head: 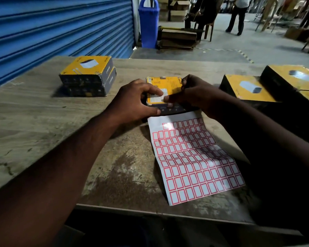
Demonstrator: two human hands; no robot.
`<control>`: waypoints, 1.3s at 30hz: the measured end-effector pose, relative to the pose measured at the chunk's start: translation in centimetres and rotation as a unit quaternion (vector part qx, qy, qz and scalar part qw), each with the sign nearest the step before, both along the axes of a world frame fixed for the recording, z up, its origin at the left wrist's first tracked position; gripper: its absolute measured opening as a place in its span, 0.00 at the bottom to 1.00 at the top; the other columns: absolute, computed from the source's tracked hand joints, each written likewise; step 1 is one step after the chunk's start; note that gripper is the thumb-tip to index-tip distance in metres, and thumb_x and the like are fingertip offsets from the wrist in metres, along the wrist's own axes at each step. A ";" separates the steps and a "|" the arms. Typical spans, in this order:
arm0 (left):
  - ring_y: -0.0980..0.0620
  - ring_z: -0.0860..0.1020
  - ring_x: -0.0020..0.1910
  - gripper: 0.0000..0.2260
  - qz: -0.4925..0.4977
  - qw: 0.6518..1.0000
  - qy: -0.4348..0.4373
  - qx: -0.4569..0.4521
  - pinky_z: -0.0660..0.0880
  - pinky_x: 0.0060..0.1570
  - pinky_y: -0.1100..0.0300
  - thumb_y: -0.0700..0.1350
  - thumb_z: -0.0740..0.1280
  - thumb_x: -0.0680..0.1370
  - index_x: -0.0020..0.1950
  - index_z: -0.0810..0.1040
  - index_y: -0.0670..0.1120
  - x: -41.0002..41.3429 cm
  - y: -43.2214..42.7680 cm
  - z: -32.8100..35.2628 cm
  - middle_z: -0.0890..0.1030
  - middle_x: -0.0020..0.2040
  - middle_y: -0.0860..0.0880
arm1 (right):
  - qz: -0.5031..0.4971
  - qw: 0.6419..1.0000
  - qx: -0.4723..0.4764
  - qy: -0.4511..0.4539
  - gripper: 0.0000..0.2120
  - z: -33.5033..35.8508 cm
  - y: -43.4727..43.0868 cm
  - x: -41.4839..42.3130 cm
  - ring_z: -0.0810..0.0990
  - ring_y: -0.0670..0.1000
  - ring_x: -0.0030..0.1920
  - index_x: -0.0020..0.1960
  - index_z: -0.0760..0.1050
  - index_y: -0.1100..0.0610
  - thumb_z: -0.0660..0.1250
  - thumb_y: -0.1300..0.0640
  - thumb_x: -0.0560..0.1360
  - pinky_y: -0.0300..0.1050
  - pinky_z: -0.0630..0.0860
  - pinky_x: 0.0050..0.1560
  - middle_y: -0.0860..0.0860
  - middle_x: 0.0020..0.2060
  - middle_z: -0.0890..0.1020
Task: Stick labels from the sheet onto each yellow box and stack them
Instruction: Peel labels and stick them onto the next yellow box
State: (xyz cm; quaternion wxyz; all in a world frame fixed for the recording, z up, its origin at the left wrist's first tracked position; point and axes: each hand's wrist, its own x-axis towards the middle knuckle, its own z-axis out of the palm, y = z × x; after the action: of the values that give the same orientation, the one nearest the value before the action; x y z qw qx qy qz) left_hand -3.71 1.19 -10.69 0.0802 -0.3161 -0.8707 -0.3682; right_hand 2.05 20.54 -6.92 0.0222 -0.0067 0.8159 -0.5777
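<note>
I have the yellow box (168,84) in the middle of the frame, flat on the tabletop (34,113), its near edge overlapping the top of the label sheet (194,161). My left hand (132,102) grasps its near left corner, thumb on the dark front edge, forefinger laid on the white label (156,99). My right hand (194,93) meets it there with one fingertip on the label. Its other fingers are curled at the box's far right edge, and I cannot tell whether they grip anything.

To do this well, I judge I should rub outward from the middle of the label so its edges seat without bubbles, with the left hand pinning the box against sliding.

Then it belongs on the two-box stack (86,75) at upper left. The waiting boxes (248,90) sit at right.
</note>
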 end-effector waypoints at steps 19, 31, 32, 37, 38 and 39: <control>0.49 0.76 0.47 0.19 0.113 0.979 -0.135 0.102 0.73 0.44 0.55 0.57 0.78 0.68 0.47 0.73 0.51 0.0 3.2 -0.6 0.77 0.48 0.50 | 0.062 0.990 -0.123 -0.016 0.11 -2.0 3.8 -1.8 0.79 0.46 0.37 0.45 0.68 0.55 0.69 0.66 0.74 0.39 0.76 0.39 0.47 0.32 0.78; 0.48 0.80 0.46 0.04 0.066 0.944 -0.239 0.215 0.81 0.49 0.44 0.41 0.71 0.77 0.46 0.78 0.49 0.3 2.0 0.0 0.81 0.45 0.50 | -0.017 1.000 -0.019 0.013 0.16 -1.8 2.0 -2.2 0.78 0.43 0.34 0.43 0.67 0.51 0.75 0.62 0.71 0.38 0.74 0.34 0.45 0.33 0.77; 0.50 0.80 0.46 0.03 0.056 0.944 -0.240 0.217 0.81 0.49 0.46 0.43 0.72 0.77 0.48 0.79 0.49 0.4 1.9 -0.1 0.81 0.45 0.50 | -0.025 0.999 -0.023 0.016 0.16 -2.0 2.1 -2.4 0.77 0.44 0.34 0.43 0.66 0.53 0.75 0.62 0.71 0.38 0.74 0.34 0.46 0.32 0.76; 0.54 0.76 0.53 0.19 0.069 0.992 -0.074 0.075 0.72 0.51 0.64 0.57 0.76 0.71 0.56 0.78 0.50 0.4 2.1 -1.2 0.77 0.55 0.51 | -0.001 0.996 -0.082 0.022 0.13 -2.9 2.8 -2.8 0.78 0.49 0.40 0.44 0.67 0.53 0.70 0.65 0.75 0.44 0.75 0.43 0.47 0.32 0.78; 0.55 0.75 0.53 0.20 0.076 0.996 -0.028 0.045 0.71 0.50 0.65 0.58 0.76 0.70 0.56 0.77 0.50 0.5 2.2 -1.3 0.76 0.55 0.51 | 0.017 0.996 -0.087 0.022 0.12 -3.0 3.1 -2.8 0.79 0.50 0.42 0.44 0.67 0.53 0.70 0.64 0.75 0.45 0.75 0.45 0.47 0.32 0.79; 0.56 0.74 0.52 0.21 0.080 0.996 0.009 0.028 0.70 0.51 0.63 0.58 0.76 0.70 0.55 0.77 0.50 0.5 2.4 -1.5 0.74 0.54 0.51 | 0.033 0.995 -0.088 0.022 0.13 -3.1 3.4 -2.7 0.79 0.49 0.42 0.45 0.67 0.53 0.70 0.64 0.75 0.44 0.76 0.45 0.46 0.33 0.79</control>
State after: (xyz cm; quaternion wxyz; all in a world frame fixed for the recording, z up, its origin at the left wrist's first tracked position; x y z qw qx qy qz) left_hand -3.18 3.56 -12.19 0.1262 -0.2468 -0.8818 -0.3815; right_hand -0.63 23.90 -10.00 0.0230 -0.0481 0.7616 -0.6458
